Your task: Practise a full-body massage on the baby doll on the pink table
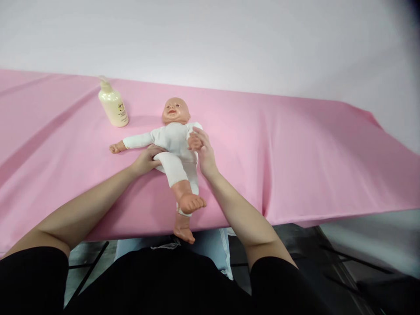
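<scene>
A baby doll (175,135) in a white cloth suit lies on its back on the pink cloth, head away from me. Its legs are crossed, and the lower foot hangs past the table's front edge. My left hand (147,160) grips the doll's side at the hip, the fingertips partly hidden under its body and thigh. On the other side, my right hand (206,153) is curled round the doll's bent arm, close by its small fist. The doll's other arm stretches out to the left.
A cream pump bottle (113,105) stands upright to the left of the doll's head. The pink tablecloth (236,144) has folds and hangs over the front edge. Behind the table rises a white wall (210,39). Dark metal legs show below.
</scene>
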A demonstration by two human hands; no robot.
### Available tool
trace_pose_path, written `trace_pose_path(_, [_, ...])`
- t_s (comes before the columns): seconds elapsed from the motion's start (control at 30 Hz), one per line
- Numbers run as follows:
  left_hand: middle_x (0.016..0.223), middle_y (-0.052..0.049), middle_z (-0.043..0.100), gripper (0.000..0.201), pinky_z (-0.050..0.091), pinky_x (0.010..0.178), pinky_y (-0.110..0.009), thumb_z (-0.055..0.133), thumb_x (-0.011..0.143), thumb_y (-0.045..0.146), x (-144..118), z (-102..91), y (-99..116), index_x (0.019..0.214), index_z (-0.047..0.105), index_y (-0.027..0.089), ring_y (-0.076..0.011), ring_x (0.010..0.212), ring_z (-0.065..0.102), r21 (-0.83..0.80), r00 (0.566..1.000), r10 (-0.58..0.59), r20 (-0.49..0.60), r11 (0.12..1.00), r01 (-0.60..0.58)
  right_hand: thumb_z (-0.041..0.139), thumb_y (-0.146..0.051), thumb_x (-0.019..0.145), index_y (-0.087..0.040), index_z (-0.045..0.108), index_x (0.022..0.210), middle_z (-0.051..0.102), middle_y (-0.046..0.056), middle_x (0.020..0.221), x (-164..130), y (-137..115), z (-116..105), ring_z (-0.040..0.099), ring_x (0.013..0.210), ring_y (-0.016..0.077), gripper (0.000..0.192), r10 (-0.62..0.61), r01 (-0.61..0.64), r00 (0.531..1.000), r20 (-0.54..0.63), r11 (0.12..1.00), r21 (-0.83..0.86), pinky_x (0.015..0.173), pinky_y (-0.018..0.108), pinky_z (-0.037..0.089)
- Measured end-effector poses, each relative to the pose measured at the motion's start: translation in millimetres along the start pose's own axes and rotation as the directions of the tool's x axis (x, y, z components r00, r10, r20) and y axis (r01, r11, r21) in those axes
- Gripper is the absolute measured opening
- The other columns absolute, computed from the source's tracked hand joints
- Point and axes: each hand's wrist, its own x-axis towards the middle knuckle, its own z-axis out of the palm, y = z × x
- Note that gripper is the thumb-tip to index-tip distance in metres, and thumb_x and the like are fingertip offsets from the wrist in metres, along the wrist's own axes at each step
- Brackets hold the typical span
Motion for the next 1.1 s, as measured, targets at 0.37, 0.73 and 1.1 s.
trace_pose_path(0.37, [0.111,-0.012,0.076,0.049,0.048,0.106,-0.047,0.071,0.082,0.064,0.4,-0.2,-2.9,0.104,0.078,0.020,-0.0315,0.114,0.063,0.004,1.000,0.000,-0.001,1.000,0.000,0.046,-0.079,0.089,-0.033,0.068,0.123,0.049,0.002,0.153,0.8,-0.6,4.5,0.047,0.144,0.0281,0.061,0.048,-0.052,0.998,0.031,0.989,0.138,0.111,0.050,0.052])
trace_pose_path(0.73, [0.110,-0.010,0.078,0.037,0.046,0.104,-0.048,0.076,0.081,0.058,3.6,0.9,3.0,0.084,0.074,0.021,-0.0287,0.110,0.067,0.047,0.997,0.072,0.019,0.996,-0.073,0.042,-0.070,0.090,-0.033,0.064,0.121,0.059,0.003,0.140,19.8,-13.3,-29.2,0.065,0.122,0.0253,0.053,0.430,-0.143,0.869,-0.244,0.691,0.709,0.093,0.045,0.060])
trace_pose_path(1.1, [0.115,-0.011,0.076,0.048,0.044,0.109,-0.047,0.068,0.087,0.062,1.3,-1.8,4.8,0.101,0.078,0.017,-0.0298,0.115,0.063,-0.008,0.999,0.034,0.027,0.999,-0.034,0.047,-0.070,0.087,-0.040,0.060,0.128,0.053,-0.003,0.151,13.5,-30.2,-12.9,0.062,0.127,0.0272,0.052,0.410,-0.260,0.909,-0.077,0.700,0.665,0.090,0.042,0.060])
